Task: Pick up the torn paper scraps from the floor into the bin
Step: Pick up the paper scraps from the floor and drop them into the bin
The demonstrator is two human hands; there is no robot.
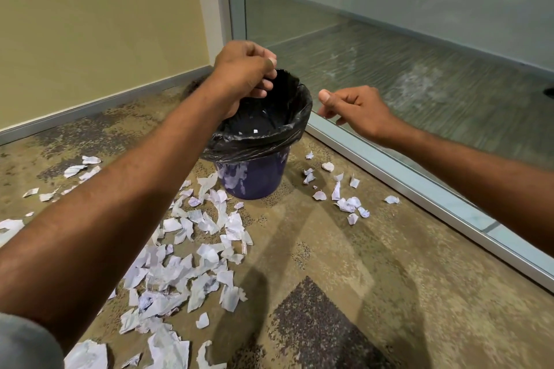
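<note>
Purple bin (254,181), black liner (263,142), on carpeted floor (344,263) beside glass partition (404,24). Torn paper scraps (186,263) heaped at bin's 7 o'clock, lighter scatter at 4 o'clock (white flecks inside liner). The left hand (242,75) pinches liner's raised rim at 11 o'clock. The right hand (356,108), at 3 o'clock, curled narrow, holding nothing.

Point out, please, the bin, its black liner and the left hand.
bin (254,180), head view, purple side wall.
black liner (248,145), head view, fold over the rim.
left hand (242,72), head view, back of the hand.

White torn paper scraps (192,252) litter carpet around black-lined purple bin (254,177)
</note>
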